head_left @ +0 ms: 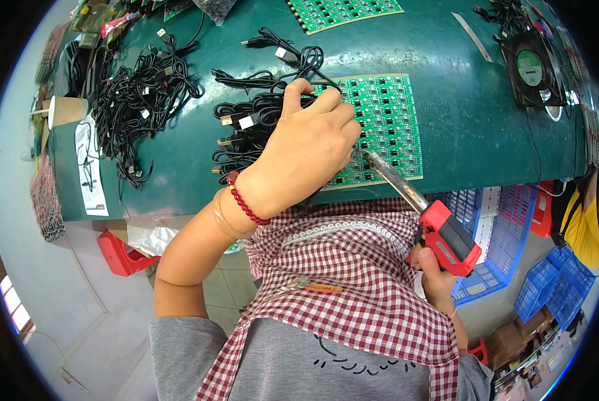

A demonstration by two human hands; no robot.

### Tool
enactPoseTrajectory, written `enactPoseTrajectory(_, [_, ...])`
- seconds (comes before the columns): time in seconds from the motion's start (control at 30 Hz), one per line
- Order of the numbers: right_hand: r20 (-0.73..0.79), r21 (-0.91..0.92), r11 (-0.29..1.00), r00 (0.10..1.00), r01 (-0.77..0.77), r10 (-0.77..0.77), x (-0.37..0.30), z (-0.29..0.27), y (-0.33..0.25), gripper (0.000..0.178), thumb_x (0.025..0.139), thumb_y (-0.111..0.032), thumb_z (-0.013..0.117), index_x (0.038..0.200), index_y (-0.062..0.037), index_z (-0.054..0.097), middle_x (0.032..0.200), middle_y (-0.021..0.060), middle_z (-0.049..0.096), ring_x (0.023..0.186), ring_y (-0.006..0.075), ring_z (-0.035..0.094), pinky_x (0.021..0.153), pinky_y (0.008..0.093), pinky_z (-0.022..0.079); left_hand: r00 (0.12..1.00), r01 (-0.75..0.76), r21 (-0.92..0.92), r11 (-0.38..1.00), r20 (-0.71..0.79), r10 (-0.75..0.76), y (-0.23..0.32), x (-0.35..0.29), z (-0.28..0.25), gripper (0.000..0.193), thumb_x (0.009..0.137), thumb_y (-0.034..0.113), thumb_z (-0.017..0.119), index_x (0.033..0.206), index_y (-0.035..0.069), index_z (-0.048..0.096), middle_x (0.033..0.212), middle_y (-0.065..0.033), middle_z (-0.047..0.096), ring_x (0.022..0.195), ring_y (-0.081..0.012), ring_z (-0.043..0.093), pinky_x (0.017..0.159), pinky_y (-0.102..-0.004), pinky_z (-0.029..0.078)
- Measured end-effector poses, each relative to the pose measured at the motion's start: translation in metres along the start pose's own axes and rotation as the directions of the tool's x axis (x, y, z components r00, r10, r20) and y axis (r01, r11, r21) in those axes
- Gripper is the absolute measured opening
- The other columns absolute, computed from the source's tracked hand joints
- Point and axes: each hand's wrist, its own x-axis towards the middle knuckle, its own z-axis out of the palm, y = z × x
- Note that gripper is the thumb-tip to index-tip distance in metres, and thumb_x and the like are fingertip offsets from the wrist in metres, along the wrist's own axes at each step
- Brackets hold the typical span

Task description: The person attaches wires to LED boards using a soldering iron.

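Note:
My left hand (pixel 313 137) is closed above a green panel of small circuit boards (pixel 396 120), its fingers curled and pinching. A black cable (pixel 329 83) runs in under those fingers; their tips are mostly hidden by the hand itself. My right hand (pixel 436 277) is wrapped round the handle of a red and black soldering gun (pixel 450 237). The gun's metal barrel (pixel 396 180) slants up and left, and its tip is close beside my left fingertips over the panel. Several bundled black USB cables (pixel 239 144) lie along the panel's left side, partly under my left hand.
A big tangle of black cables (pixel 142 93) lies at the left of the green table (pixel 460 147), near a paper cup (pixel 67 111). Another circuit panel (pixel 346 13) is at the far edge. A black fan (pixel 530 70) stands at right. Blue crates (pixel 513 234) are below the table.

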Motion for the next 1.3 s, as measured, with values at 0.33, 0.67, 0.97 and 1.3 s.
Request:
enactPoseTrajectory(0.33, [-0.090,0.108,0.992,0.995,0.059,-0.050,0.005,0.006,-0.013,0.027,0.088,-0.012,0.062,0.108,0.0033,0.055,0.071,0.0063,0.056,0.060,0.0124,0.050,0.055,0.0266,0.041,1.000,-0.021,-0.005,1.000,0.015,0.021,-0.001,0.001,-0.001,0.010,0.074,0.013,0.066,0.076,0.011,0.057,0.081,-0.0008,0.051,0.091,-0.0181,0.051,0.094,-0.0463,0.031])
enactPoseTrajectory(0.67, [-0.383,0.197,0.898,0.874,0.393,-0.299,0.034,-0.022,-0.044,0.033,0.096,-0.023,0.052,0.117,0.0019,0.047,0.064,0.0050,0.047,0.051,0.0104,0.042,0.048,0.0260,0.037,0.999,-0.031,-0.013,0.999,0.010,0.031,0.000,0.003,-0.004,0.011,0.073,0.014,0.066,0.076,0.011,0.055,0.081,-0.0012,0.051,0.090,-0.0183,0.051,0.094,-0.0453,0.032])
enactPoseTrajectory(0.97, [-0.812,-0.194,0.805,0.368,0.561,-0.452,0.126,-0.136,-0.090,0.022,0.092,-0.020,0.061,0.100,0.0001,0.057,0.065,0.0035,0.053,0.049,0.0092,0.046,0.044,0.0242,0.038,1.000,-0.012,0.011,1.000,0.023,0.012,0.013,0.006,-0.018,0.008,0.074,0.012,0.065,0.080,0.011,0.059,0.085,-0.0012,0.053,0.094,-0.0199,0.052,0.095,-0.0467,0.031])
enactPoseTrajectory(1.3, [-0.902,0.253,0.758,0.430,0.601,-0.040,0.122,-0.138,-0.090,0.022,0.090,-0.022,0.066,0.105,-0.0056,0.064,0.064,-0.0021,0.046,0.051,0.0052,0.037,0.045,0.0201,0.031,0.720,0.555,0.019,0.832,-0.512,-0.469,-0.104,-0.041,-0.071,0.020,0.074,0.009,0.067,0.093,0.009,0.060,0.107,-0.0046,0.059,0.104,-0.0250,0.054,0.096,-0.0453,0.035])
